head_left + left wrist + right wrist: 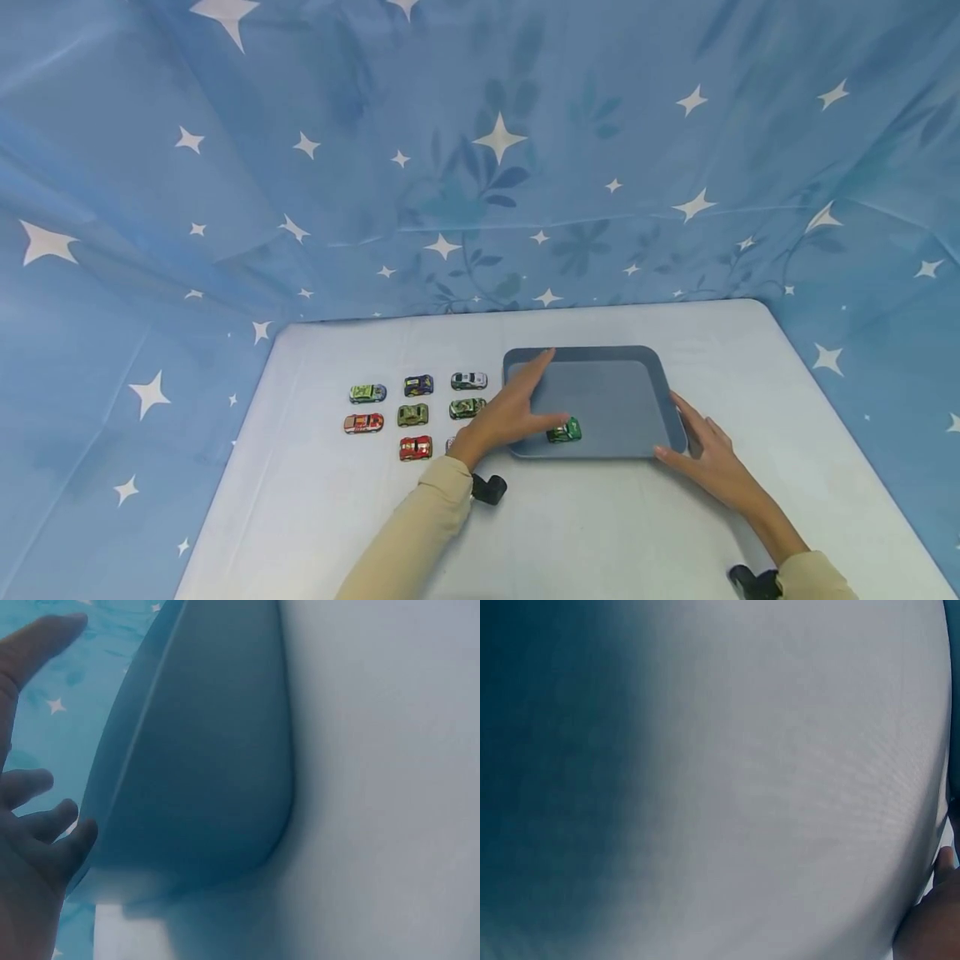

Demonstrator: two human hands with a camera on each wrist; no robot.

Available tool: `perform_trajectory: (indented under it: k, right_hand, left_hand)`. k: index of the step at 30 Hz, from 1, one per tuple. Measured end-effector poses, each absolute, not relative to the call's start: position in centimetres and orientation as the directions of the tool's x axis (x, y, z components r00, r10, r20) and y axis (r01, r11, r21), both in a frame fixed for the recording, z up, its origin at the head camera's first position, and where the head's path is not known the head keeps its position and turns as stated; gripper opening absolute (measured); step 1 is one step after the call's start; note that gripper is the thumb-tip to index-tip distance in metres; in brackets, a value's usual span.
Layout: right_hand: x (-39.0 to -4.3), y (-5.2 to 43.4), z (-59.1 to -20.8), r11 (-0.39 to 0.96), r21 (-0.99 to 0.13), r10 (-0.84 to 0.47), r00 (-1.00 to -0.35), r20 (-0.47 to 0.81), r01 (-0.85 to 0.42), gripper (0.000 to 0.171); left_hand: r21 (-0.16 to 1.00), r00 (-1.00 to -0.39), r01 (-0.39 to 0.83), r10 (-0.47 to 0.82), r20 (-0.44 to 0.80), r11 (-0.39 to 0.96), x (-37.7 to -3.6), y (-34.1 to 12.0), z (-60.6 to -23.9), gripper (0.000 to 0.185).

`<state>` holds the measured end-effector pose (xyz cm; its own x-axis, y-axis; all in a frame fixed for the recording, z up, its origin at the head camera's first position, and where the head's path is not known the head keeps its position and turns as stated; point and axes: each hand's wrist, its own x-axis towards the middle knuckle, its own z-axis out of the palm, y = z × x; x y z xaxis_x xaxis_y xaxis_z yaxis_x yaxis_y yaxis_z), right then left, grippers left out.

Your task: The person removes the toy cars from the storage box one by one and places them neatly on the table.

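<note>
Resting both hands: we lay them on a blue tray [660, 375] set on a pale, smooth table [600, 533]
Left hand [510, 412]: our fingers spread and straight over the tray's left rim, forefinger pointing at the far corner, thumb reaching to a green toy car [564, 431]; we cannot tell whether the thumb touches it
Right hand [708, 458]: our fingers relaxed and open against the tray's near right corner, thumb along the front edge
Tray: rectangular, rounded corners, low sloping wall, matte plastic look; the left wrist view shows its smooth curved underside lip [202, 787] beside our fingertips [75, 832]
Green toy car: small, glossy, printed with white marks, sitting inside the tray near the front edge
Toy cars on the table [416, 408]: a neat grid left of the tray, glossy painted shells in green, red, navy and white
Backdrop [480, 150]: creased blue cloth with white stars and faint leaf prints
Right wrist view: blurred grey surface, only a fingertip [937, 915] at the edge
</note>
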<state>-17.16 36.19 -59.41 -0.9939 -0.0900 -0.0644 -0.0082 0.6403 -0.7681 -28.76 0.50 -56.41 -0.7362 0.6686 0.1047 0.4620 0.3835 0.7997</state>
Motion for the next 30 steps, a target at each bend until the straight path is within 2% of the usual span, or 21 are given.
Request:
perform_trajectory:
  k: [22,30]
  right_hand:
    - [-17.2,36.1,-59.2,0.648,-0.762,-0.077,-0.993,-0.086,0.016,0.102]
    - [-17.2,36.1,-59.5,0.658,-0.753,-0.067,-0.994,-0.086,0.021,0.103]
  left_hand:
    - [0.608,-0.707,0.58,0.706,0.045,0.542,-27.9,2.2,-56.6,0.086]
    - [0.479,-0.659,0.687,0.746,0.095,0.546,-27.5,2.3,-57.2,0.069]
